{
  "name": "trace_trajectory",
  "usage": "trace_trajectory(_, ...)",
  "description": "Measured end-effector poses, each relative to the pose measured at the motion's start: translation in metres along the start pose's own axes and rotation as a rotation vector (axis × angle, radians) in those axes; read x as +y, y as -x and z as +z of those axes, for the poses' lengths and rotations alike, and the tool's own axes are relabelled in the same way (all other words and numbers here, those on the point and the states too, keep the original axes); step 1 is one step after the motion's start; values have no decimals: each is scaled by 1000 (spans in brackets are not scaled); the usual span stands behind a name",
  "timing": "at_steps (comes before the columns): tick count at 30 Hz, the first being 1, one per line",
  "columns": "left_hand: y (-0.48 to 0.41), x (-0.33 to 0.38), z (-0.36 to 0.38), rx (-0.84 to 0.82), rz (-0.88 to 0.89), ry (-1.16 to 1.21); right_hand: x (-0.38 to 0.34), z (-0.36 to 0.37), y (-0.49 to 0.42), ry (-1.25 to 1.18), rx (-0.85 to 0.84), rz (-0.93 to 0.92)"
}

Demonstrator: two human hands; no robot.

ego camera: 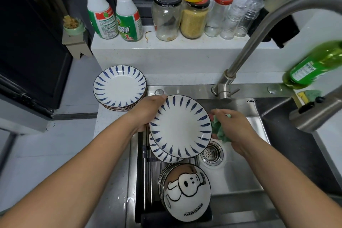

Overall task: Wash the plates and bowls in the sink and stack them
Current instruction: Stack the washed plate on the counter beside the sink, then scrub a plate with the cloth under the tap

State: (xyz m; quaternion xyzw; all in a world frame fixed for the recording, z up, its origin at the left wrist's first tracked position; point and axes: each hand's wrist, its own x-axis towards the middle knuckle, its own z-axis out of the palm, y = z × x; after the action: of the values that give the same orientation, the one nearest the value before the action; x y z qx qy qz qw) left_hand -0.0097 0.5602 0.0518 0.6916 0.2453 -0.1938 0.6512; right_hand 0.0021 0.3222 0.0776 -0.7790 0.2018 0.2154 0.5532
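Observation:
My left hand grips the left rim of a white plate with blue leaf strokes, held tilted over the sink. Right of the plate, my right hand clutches a green cloth close to the plate's edge. Another blue-patterned plate lies under the held one on the sink's left side. A stack of bowls, the top one with a cartoon dog, leans in the sink's front left. On the counter to the left stands a stack of blue-patterned plates.
The steel faucet arches over the sink, its spray head at the right. A green detergent bottle and a yellow-green sponge sit at the right. Cleaner bottles and glass jars line the back ledge. The drain strainer shows.

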Motion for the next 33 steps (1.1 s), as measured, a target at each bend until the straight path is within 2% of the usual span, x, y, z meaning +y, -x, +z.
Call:
trace_trajectory(4, 20, 0, 11, 61, 61, 63, 8, -22, 21, -17, 12, -82)
trace_trajectory(8, 42, 6, 30, 86, 132, 68, 30, -49, 43, -98, -4, -33)
trace_trajectory(16, 101, 33, 109, 300, 312, -432, 71, -145, 73, -108, -5, -47)
trace_trajectory(23, 145, 46, 199, 450, 416, -671, 85, -222, 74, -46, -89, -159)
trace_trajectory(30, 177, 40, 258, 509, 341, -514, 78, -271, 88, -170, -279, -264)
trace_trajectory(33, 195, 29, 274, 507, 286, -302, 77, -275, 96, -47, -379, -425)
